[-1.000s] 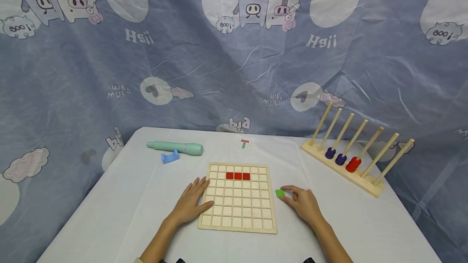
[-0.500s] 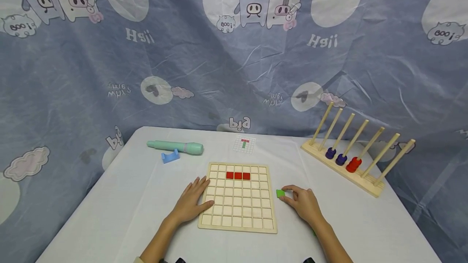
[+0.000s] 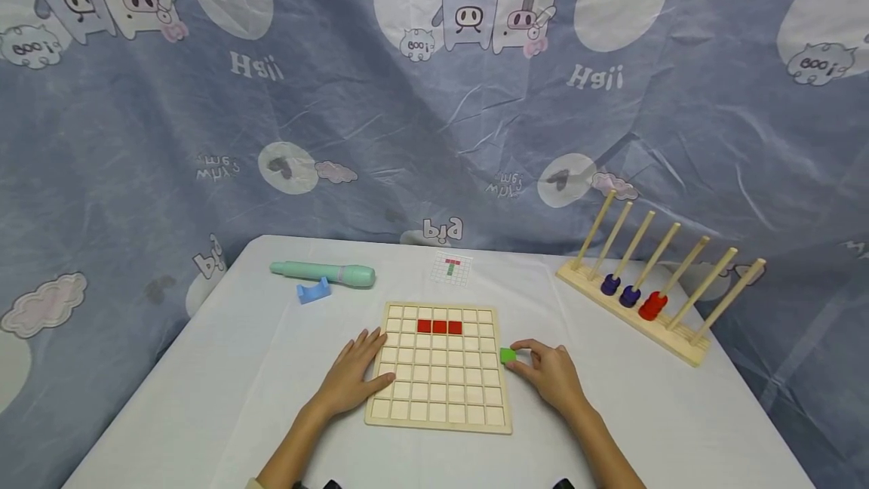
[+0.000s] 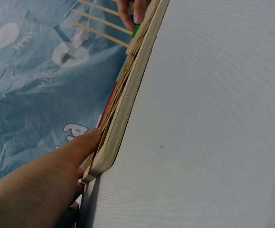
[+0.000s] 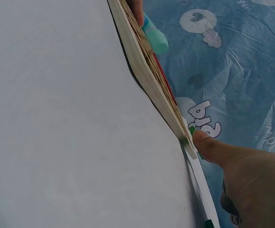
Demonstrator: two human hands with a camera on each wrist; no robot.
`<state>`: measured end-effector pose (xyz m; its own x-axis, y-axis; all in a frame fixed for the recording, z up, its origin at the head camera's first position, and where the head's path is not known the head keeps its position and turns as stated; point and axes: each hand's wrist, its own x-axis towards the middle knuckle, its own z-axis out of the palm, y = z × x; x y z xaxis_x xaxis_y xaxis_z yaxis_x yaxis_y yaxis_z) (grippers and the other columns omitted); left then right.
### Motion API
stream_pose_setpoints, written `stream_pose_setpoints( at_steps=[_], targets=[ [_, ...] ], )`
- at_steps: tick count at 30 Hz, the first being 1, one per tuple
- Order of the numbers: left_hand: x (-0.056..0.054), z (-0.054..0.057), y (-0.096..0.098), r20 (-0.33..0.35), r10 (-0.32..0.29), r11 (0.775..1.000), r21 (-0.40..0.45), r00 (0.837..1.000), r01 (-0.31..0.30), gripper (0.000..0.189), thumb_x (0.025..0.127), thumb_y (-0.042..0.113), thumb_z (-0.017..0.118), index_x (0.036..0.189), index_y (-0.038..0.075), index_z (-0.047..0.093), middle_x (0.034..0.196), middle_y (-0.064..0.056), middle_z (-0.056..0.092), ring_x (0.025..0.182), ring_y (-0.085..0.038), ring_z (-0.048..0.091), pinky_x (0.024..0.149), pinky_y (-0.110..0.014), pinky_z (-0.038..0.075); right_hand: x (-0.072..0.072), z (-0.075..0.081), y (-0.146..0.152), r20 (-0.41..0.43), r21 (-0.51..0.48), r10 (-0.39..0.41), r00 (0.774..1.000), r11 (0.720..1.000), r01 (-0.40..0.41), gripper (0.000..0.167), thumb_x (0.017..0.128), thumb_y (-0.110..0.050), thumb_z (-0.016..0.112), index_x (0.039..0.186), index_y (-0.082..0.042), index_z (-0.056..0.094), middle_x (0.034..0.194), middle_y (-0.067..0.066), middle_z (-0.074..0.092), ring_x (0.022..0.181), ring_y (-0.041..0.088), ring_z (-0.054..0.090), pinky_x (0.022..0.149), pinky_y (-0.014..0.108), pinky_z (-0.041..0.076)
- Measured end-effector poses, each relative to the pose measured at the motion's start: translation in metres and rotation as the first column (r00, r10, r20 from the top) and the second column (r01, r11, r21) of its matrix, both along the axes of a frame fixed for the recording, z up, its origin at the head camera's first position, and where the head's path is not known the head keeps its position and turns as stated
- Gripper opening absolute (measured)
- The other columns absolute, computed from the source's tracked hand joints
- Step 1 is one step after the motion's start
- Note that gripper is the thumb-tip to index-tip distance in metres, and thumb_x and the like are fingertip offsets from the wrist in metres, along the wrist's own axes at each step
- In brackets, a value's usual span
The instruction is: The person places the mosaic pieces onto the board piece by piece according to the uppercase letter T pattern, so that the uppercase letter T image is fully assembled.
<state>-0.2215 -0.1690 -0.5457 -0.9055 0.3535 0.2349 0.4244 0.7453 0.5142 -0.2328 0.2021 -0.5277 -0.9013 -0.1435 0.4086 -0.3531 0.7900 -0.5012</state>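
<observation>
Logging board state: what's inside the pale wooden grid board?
Three red square tiles, side by side in the board's second row from the far edge. The left hand covers part of the left rim and leftmost column; beneath it can't be seen.

Two hands [image 3: 345, 379], one gridded board [image 3: 437, 421], three red tiles [image 3: 440, 327], one green tile [image 3: 508, 355] in head view; one printed card [image 3: 451, 269], one mint-green wand [image 3: 322, 272], one blue stand [image 3: 314, 292]; one rack [image 3: 627, 315], seven pegs [image 3: 729, 290], two purple ring stacks [image 3: 630, 296], one red [image 3: 653, 306]
</observation>
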Motion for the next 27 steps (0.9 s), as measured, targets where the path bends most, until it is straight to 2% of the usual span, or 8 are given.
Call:
stream_pose_setpoints(
  at_steps=[7,9,10,13,15,19,23,27],
  targets=[
    [0.000,0.000,0.000,0.003,-0.001,1.000,0.006,1.000,0.001,0.076,0.086,0.052,0.056,0.143,0.008,0.034,0.148,-0.011,0.028,0.138,-0.030,0.016,0.111,-0.047,0.010,-0.004,0.002,-0.028,-0.001,-0.030,0.046,0.999,0.998,-0.046,0.030,0.070,-0.033,0.080,0.093,-0.017,0.071,0.047,-0.014,0.031,0.043,0.003,0.025,0.059,0.028,0.024],
    [0.000,0.000,0.000,0.004,-0.001,1.000,0.007,1.000,0.001,0.076,0.086,0.052,0.057,0.143,0.008,0.034,0.148,-0.011,0.028,0.138,-0.030,0.016,0.111,-0.047,0.010,-0.007,0.001,-0.037,-0.006,-0.038,0.063,0.998,0.997,-0.063,0.030,0.069,-0.033,0.080,0.093,-0.017,0.071,0.046,-0.013,0.032,0.043,0.003,0.025,0.062,0.031,0.030],
    [0.000,0.000,0.000,0.004,-0.002,1.000,0.008,1.000,0.002,0.075,0.086,0.051,0.057,0.143,0.008,0.034,0.148,-0.011,0.028,0.138,-0.030,0.017,0.111,-0.047,0.010,-0.008,0.001,-0.041,-0.005,-0.044,0.072,0.997,0.996,-0.072,0.030,0.069,-0.033,0.079,0.093,-0.017,0.070,0.046,-0.013,0.032,0.043,0.003,0.026,0.063,0.034,0.031],
    [0.000,0.001,0.000,0.002,0.000,1.000,0.007,1.000,0.000,0.075,0.086,0.050,0.057,0.143,0.007,0.034,0.148,-0.011,0.029,0.138,-0.030,0.017,0.111,-0.047,0.011,-0.014,-0.001,-0.053,-0.009,-0.050,0.086,0.996,0.995,-0.087,0.031,0.070,-0.034,0.079,0.094,-0.017,0.070,0.046,-0.013,0.033,0.043,0.003,0.027,0.078,0.046,0.039],
    [0.000,0.001,0.000,0.000,0.002,1.000,0.007,1.000,-0.002,0.075,0.086,0.050,0.057,0.143,0.007,0.035,0.148,-0.011,0.029,0.138,-0.030,0.017,0.110,-0.048,0.011,-0.018,-0.001,-0.062,-0.005,-0.063,0.094,0.996,0.994,-0.094,0.031,0.070,-0.034,0.079,0.095,-0.017,0.070,0.046,-0.013,0.034,0.043,0.003,0.028,0.088,0.056,0.037],
    [0.001,0.001,0.000,-0.001,0.000,1.000,0.011,1.000,0.000,0.074,0.086,0.050,0.057,0.142,0.006,0.035,0.148,-0.012,0.030,0.137,-0.031,0.018,0.110,-0.049,0.012,-0.023,-0.001,-0.077,0.008,-0.093,0.114,0.993,0.989,-0.113,0.032,0.070,-0.034,0.079,0.095,-0.017,0.070,0.046,-0.013,0.034,0.043,0.004,0.030,0.094,0.063,0.030],
    [0.002,0.004,-0.001,0.003,-0.007,1.000,0.010,1.000,0.007,0.074,0.086,0.049,0.058,0.142,0.007,0.035,0.148,-0.011,0.029,0.137,-0.031,0.017,0.110,-0.049,0.011,-0.028,-0.001,-0.090,0.006,-0.089,0.133,0.991,0.987,-0.132,0.032,0.072,-0.034,0.078,0.096,-0.016,0.070,0.046,-0.014,0.033,0.043,0.004,0.029,0.092,0.058,0.034],
    [0.001,0.003,0.000,-0.001,-0.003,1.000,0.005,1.000,0.003,0.074,0.086,0.050,0.057,0.142,0.006,0.035,0.148,-0.012,0.029,0.137,-0.031,0.018,0.110,-0.049,0.012,-0.032,-0.001,-0.098,-0.005,-0.074,0.140,0.990,0.987,-0.140,0.033,0.073,-0.035,0.077,0.097,-0.015,0.070,0.045,-0.013,0.032,0.043,0.003,0.027,0.077,0.039,0.039]
  ],
)
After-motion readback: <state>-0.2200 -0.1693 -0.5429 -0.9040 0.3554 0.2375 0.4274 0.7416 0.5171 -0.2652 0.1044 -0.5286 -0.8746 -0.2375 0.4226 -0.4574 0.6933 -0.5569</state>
